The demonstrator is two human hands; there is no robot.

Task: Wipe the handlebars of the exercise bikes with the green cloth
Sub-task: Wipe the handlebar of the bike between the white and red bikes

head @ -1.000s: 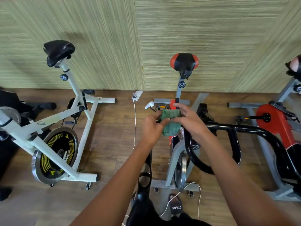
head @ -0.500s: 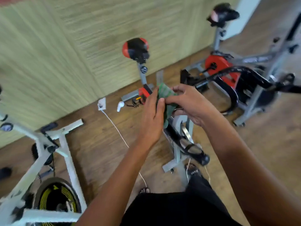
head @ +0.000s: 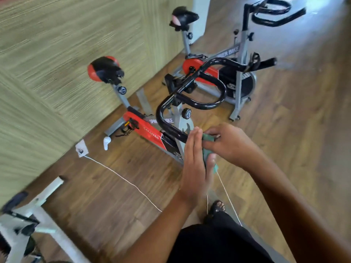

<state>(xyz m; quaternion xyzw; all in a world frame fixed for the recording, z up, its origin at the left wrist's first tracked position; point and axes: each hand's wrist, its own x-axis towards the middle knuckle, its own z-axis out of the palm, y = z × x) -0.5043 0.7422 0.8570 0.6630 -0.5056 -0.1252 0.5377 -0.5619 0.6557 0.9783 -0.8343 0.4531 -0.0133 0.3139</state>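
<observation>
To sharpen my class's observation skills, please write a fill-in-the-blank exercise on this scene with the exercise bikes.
1. The cloth between the hands is ____ in colour.
2. Of the left hand and the right hand, the one lying flat against the cloth with straight fingers is the ____.
3. The nearest bike's handlebar is ____ in colour.
4. A ____ cable runs across the wooden floor.

Missing words: green; left; black; white.
</observation>
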